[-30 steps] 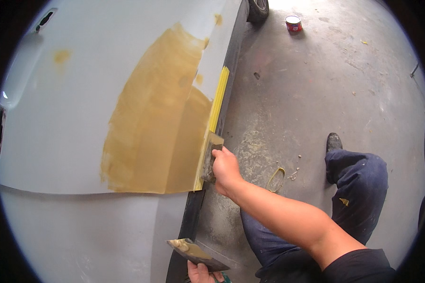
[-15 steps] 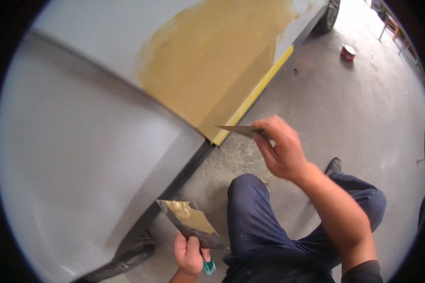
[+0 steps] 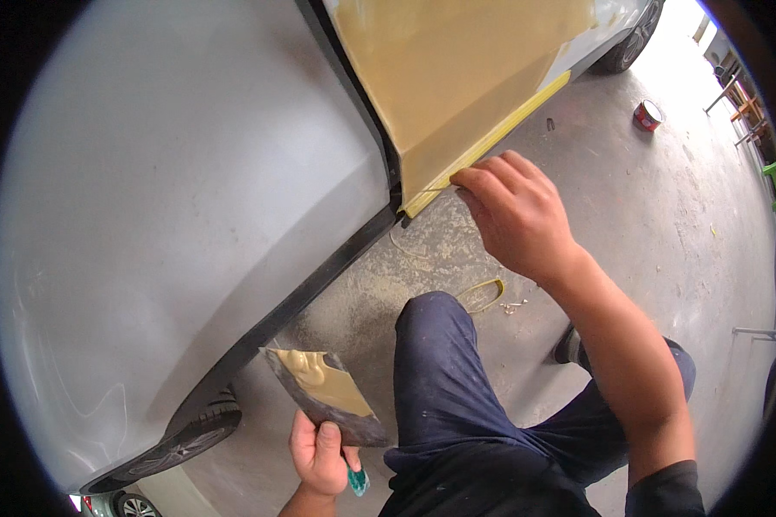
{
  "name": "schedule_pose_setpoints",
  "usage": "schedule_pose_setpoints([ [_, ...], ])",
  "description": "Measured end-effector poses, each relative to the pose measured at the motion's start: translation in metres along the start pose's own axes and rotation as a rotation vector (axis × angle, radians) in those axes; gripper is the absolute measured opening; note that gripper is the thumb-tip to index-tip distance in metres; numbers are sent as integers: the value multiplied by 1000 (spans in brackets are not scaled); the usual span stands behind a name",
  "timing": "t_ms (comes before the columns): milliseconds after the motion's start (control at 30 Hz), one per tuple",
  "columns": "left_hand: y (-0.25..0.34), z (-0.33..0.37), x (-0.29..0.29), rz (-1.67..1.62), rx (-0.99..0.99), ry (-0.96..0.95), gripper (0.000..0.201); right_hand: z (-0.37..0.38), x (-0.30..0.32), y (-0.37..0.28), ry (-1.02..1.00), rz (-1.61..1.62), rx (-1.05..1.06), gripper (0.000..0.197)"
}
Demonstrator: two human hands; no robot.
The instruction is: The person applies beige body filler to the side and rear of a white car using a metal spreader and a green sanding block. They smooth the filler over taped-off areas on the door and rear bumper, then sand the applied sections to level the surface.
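pinching a thin spreader, the right hand is closed at the fingertips; the tool, toward 1 o'clock, shows edge-on, pointing to 9 o'clock across the yellow strip, contact not determinable. toward 7 o'clock, the left hand grips a plate at its lower end, long axis 11 to 5 o'clock. beyond, at 1 o'clock, a tan coat covers much of the visible panel, judged largely laid; filler on the plate is unused, final smoothness unconfirmed.

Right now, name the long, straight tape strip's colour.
Yellow: the long tape strip, best in the head view.
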State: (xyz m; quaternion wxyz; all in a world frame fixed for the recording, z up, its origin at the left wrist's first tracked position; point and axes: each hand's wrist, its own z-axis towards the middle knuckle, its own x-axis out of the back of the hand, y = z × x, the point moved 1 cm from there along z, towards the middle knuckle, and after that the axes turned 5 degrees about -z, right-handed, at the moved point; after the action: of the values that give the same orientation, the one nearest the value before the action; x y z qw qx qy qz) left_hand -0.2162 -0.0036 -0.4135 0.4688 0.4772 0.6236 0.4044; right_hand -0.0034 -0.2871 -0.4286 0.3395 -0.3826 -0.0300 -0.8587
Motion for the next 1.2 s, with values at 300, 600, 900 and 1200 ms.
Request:
schedule_pose_setpoints([
  [300,-4,3,-11,12,23,-115,35,-28,-2,-9,-102,37,-46,23],
  [600,-29,19,-19,477,-99,-522,16,-75,102,-81,119,994,-676,24],
  [900,2,25,-55,226,-6,-399,30,-128,125,-64,-95,949,-736,18],
  [1200,-30,30,-165,145,11,-343,39,-185,123,41,-420,1250,-923,21],
])
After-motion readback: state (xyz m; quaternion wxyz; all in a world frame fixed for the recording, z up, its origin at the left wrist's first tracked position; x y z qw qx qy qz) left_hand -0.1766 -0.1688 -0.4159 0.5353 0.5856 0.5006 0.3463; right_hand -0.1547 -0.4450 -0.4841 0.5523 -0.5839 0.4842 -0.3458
